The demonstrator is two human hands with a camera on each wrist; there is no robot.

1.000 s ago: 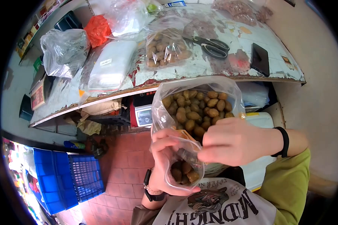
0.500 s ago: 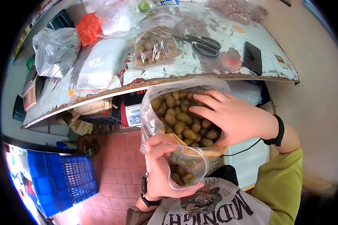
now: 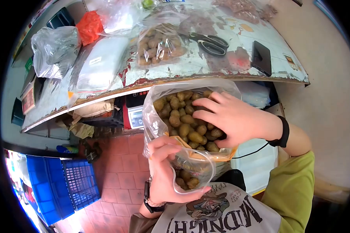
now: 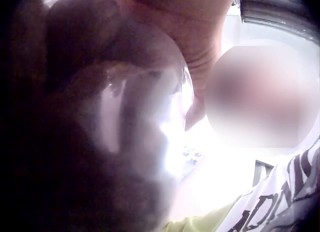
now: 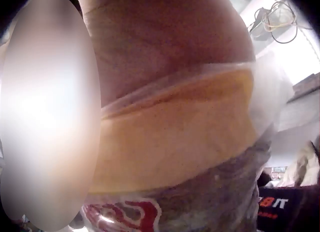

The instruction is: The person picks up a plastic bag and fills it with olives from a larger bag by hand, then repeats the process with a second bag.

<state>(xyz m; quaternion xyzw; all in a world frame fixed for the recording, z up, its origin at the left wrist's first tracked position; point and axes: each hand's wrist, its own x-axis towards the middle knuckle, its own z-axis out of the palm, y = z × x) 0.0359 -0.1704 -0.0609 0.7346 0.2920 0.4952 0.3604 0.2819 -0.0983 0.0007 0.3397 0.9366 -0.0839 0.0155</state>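
My left hand [image 3: 161, 176] holds a small clear plastic bag [image 3: 206, 167] by its side, thumb under the mouth and fingers curled at the far rim. Several brown-green olive-like fruits [image 3: 188, 180] lie in it. Just beyond stands a large clear bag [image 3: 151, 112], wide-mouthed and full of the same fruits [image 3: 186, 122]. Inside its mouth, my right hand [image 3: 241, 120] rests on the fruits, fingers spread and slightly bent. The right wrist view has the large bag's orange band [image 5: 170, 147] close up under the palm. Dark blur fills much of the left wrist view.
On the worn table lie a filled bag of fruits [image 3: 159, 46], scissors [image 3: 212, 44], a phone [image 3: 261, 58] and a stack of flat clear bags [image 3: 103, 66]. A scale [image 3: 136, 116] sits below the table edge. Blue crates [image 3: 48, 186] stand at left on the tiled floor.
A second ago my right hand was at the small bag's mouth. It has moved away into the large bag, onto the fruits. My left hand keeps its hold on the small bag.
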